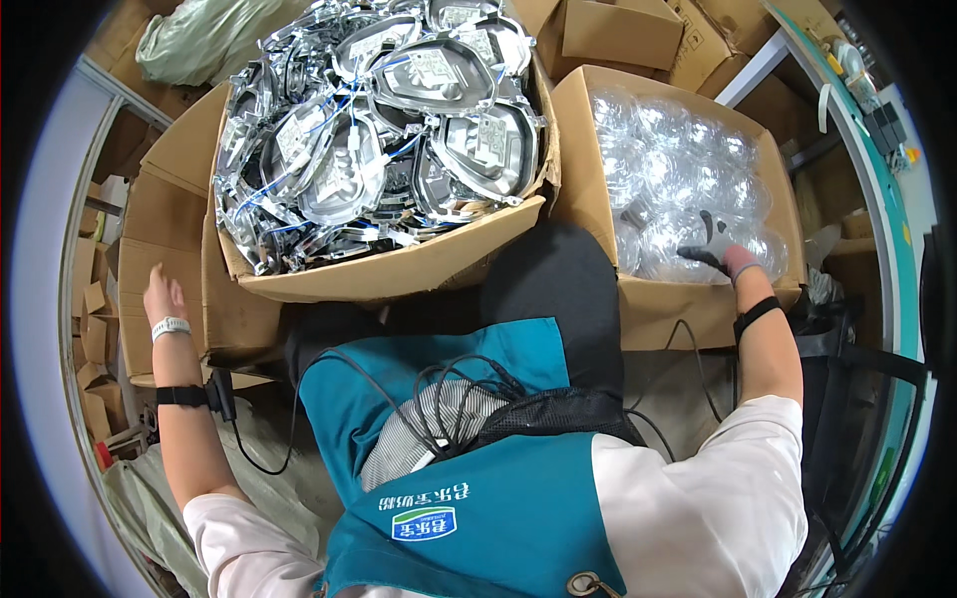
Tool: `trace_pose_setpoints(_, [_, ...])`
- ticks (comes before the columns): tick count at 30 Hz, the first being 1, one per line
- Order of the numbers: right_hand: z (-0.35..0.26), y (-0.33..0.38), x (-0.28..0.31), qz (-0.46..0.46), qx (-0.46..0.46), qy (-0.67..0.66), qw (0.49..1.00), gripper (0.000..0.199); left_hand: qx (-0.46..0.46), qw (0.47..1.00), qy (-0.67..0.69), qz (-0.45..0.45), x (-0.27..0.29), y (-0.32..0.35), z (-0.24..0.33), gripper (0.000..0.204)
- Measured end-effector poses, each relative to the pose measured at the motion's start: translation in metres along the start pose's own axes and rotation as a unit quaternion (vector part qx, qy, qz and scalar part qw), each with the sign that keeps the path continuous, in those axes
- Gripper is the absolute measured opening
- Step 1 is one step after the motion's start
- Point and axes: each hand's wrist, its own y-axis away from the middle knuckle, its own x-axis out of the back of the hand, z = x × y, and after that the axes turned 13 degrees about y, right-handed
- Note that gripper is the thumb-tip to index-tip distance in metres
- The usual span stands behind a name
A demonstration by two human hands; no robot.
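Your left grip (164, 299) wide, empty; right grip (733, 259) at clear shells (693, 189), carton's (688, 311) near-right corner, can't tell if holding. Plenty left: metal housings (434, 78) heaped too.

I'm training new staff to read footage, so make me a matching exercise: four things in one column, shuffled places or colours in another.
1. Right hand
2. Left hand
3. Silver parts
4. Apron

A. Teal
B. Heaped in a cardboard box
C. At the clear plastic shells
D. Just beyond a pale wristband

Pairs: 1-C, 2-D, 3-B, 4-A
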Motion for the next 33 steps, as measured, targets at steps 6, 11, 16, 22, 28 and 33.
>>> trace_pose_setpoints(6, [-0.007, 0.014, -0.036, 0.186, 0.068, -0.026, 0.980, 0.120, -0.373, 0.838, -0.153, -0.368, -0.117, 0.192, 0.019, 0.035])
trace_pose_setpoints(11, [-0.025, -0.002, -0.042, 0.208, -0.094, -0.113, 0.967, 0.127, -0.609, 0.553, -0.322, -0.469, -0.195, 0.292, 0.007, 0.044])
trace_pose_setpoints(16, [-0.026, -0.010, -0.046, 0.199, -0.052, -0.007, 0.979, 0.131, -0.621, 0.486, -0.362, -0.497, -0.240, 0.326, -0.008, 0.061])
trace_pose_setpoints(22, [-0.029, 0.012, -0.034, 0.282, -0.009, -0.045, 0.958, 0.122, -0.573, 0.469, -0.439, -0.509, -0.295, 0.324, -0.014, 0.038])
trace_pose_setpoints(28, [-0.044, 0.063, 0.001, 0.486, 0.037, -0.275, 0.829, 0.108, -0.656, 0.475, -0.375, -0.450, -0.285, 0.323, -0.035, 0.020])
trace_pose_setpoints(33, [-0.119, 0.126, 0.033, 0.405, 0.254, -0.441, 0.760, 0.106, -0.707, 0.479, -0.337, -0.396, -0.299, 0.338, -0.050, 0.019])
